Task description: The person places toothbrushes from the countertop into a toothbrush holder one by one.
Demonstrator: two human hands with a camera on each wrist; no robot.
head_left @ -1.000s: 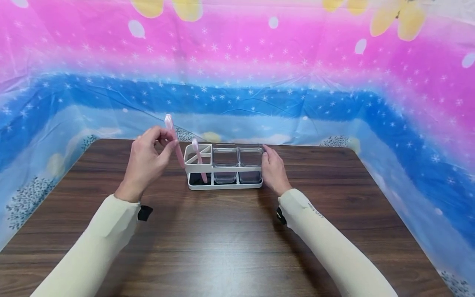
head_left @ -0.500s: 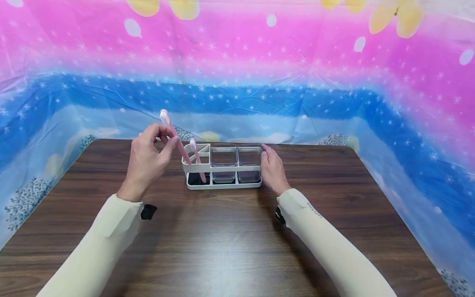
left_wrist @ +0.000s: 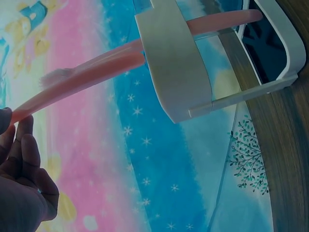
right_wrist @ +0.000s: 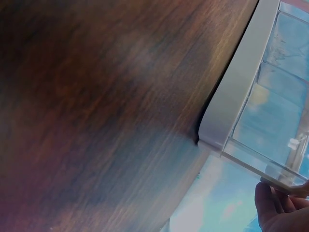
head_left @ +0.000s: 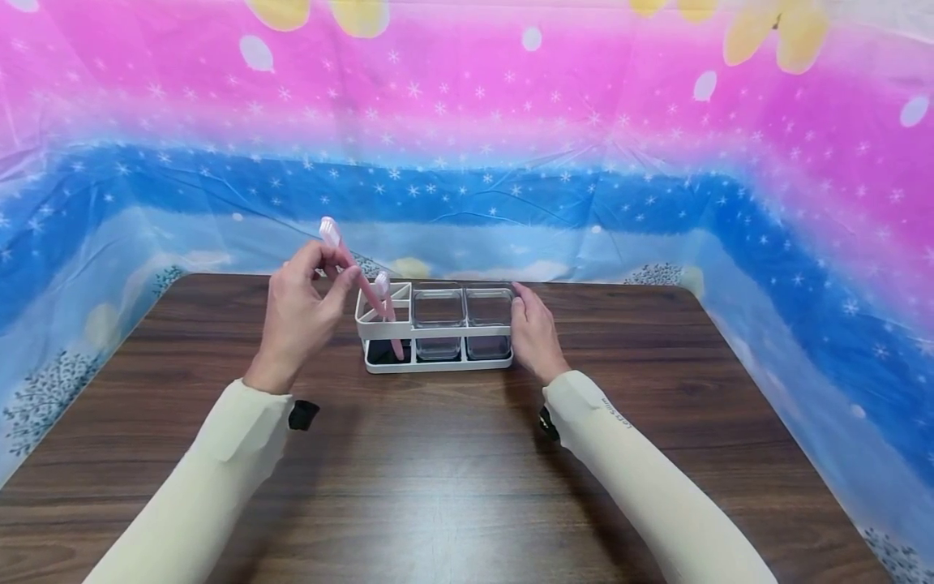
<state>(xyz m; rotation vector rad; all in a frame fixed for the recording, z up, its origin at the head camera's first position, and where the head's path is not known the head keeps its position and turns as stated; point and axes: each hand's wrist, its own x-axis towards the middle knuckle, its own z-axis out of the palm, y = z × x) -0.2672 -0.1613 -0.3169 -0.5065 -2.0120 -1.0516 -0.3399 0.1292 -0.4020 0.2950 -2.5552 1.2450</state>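
My left hand (head_left: 301, 312) pinches pink toothbrush (head_left: 367, 289), thumb against fingers; bristles above grip, tip below and right of it, over left bay of white rack (head_left: 452, 332). Can't tell if tip is inside rim. Second toothbrush (head_left: 390, 311) leans in that bay, right of grip. Right hand (head_left: 537, 334) holds rack's right end. I'd steepen brush, clear neighbour, lower gently. Right sleeve (head_left: 649, 462) lettering: seemingly "Let's Slim".

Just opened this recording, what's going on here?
A person's left hand pinches a pink toothbrush, tilted with its lower end at the left section of a white rack. A second toothbrush leans inside that section. The right hand touches the rack's right end, and two clear cups sit in the other compartments. The rack stands on a wooden table.
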